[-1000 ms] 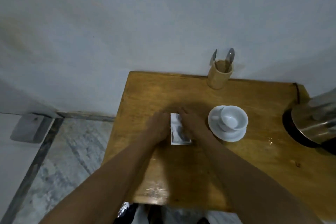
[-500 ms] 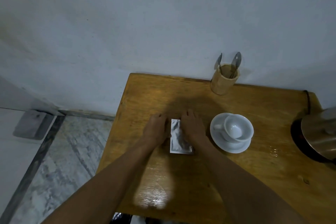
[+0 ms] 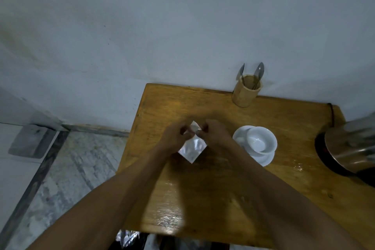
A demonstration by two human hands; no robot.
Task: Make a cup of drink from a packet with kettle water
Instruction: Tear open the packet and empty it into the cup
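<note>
**Layout of the table**

The table (image 3: pixel 233 189) fills the lower right of the frame. A packet (image 3: pixel 192 147) is held at its centre between the left hand (image 3: pixel 172 138) and right hand (image 3: pixel 218 136). Just right, a cup (image 3: pixel 260 141) is set on a saucer (image 3: pixel 263 159). A holder (image 3: pixel 246 93) with spoons (image 3: pixel 258 72) is placed above; the kettle (image 3: pixel 353 148) is found at the right edge.

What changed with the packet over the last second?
The packet left the table: left hand and right hand now pinch its top edge and hold it turned cornerwise. Cup, saucer, spoon holder and kettle are unmoved.
</note>
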